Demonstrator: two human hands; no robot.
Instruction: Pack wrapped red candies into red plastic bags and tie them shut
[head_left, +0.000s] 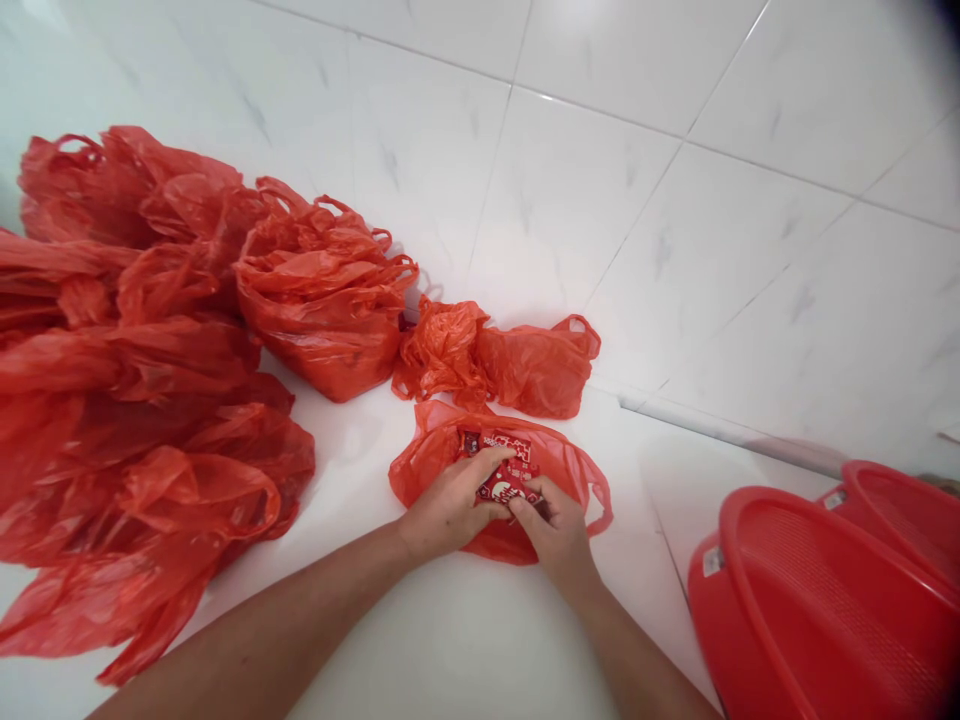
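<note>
A small dark red packet with white print (pixel 504 488) is pinched between my two hands over an opened red plastic bag (pixel 420 465). My left hand (pixel 454 505) grips the packet's left side, thumb and fingers closed on it. On the right edge, my right hand (pixel 553 530) holds it with thumb and forefinger. Another red printed packet (pixel 517 450) shows just beyond, inside the bag, partly covered by my left fingers. One handle loop (pixel 602 505) of the bag lies out to the right.
Several filled red plastic bags (pixel 322 300) crowd the left side. A crumpled bag (pixel 446 345) and a flatter bag (pixel 536 370) lie behind the opened one. Red plastic baskets (pixel 817 590) stand at the right. A white tiled wall (pixel 585 170) rises behind.
</note>
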